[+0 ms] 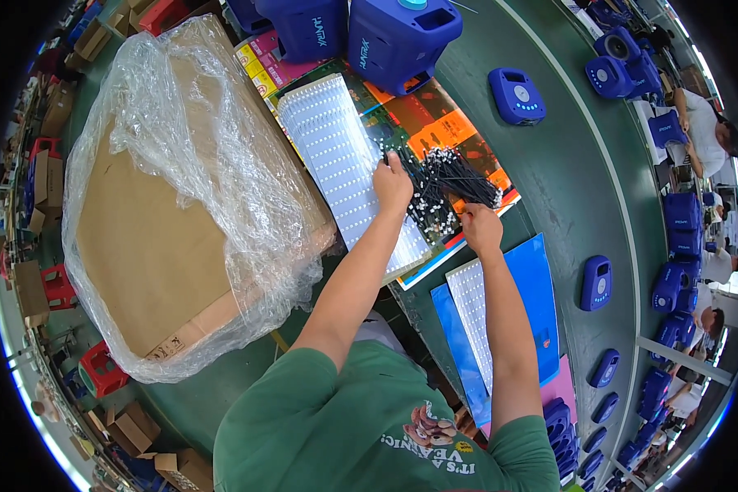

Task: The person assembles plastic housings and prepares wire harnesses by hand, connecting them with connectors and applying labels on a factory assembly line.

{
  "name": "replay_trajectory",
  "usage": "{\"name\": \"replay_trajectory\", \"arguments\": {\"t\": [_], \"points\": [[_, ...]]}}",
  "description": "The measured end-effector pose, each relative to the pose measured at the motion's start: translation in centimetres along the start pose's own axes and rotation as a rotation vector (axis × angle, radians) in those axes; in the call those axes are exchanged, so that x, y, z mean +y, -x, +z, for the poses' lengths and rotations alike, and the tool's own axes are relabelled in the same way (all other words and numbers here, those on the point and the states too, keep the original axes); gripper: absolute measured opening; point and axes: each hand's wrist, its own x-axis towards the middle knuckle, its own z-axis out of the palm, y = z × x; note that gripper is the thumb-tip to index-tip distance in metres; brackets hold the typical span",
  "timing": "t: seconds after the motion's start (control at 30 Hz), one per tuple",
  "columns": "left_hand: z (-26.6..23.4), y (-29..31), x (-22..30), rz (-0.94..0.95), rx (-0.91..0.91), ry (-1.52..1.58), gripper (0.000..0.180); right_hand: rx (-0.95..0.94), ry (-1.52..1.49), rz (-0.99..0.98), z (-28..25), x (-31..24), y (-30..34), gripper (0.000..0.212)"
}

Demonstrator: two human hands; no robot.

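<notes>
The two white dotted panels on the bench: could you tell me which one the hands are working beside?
The larger upper panel, lying beside the plastic-lined cardboard box. The left hand overlaps its edge; the other panel lies lower on a blue sheet.

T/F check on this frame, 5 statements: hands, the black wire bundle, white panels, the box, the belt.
1. Both hands are at the bundle of black wires. True: the left hand and the right hand both reach into it.
2. The cardboard box is bare. False: clear plastic sheet is draped over it.
3. A white dotted panel lies under the left hand. True.
4. The blue units on the green belt are red. False: the unit and its neighbours are blue.
5. The second white panel lies on a yellow board. False: it lies on a blue board.
</notes>
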Motion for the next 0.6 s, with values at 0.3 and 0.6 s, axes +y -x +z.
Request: {"name": "replay_trajectory", "arguments": {"t": [0.3,0.6], "points": [[0.2,1.1,0.8,-0.217,-0.241,0.404,0.026,0.195,-0.533,-0.148,0.6,-4.0,-3.3,0.023],[-3.4,-0.1,3.7,-0.268,-0.157,1.025,0.025,-0.08,0.052,-0.074,1.4,-2.1,-2.9,0.027]]}}
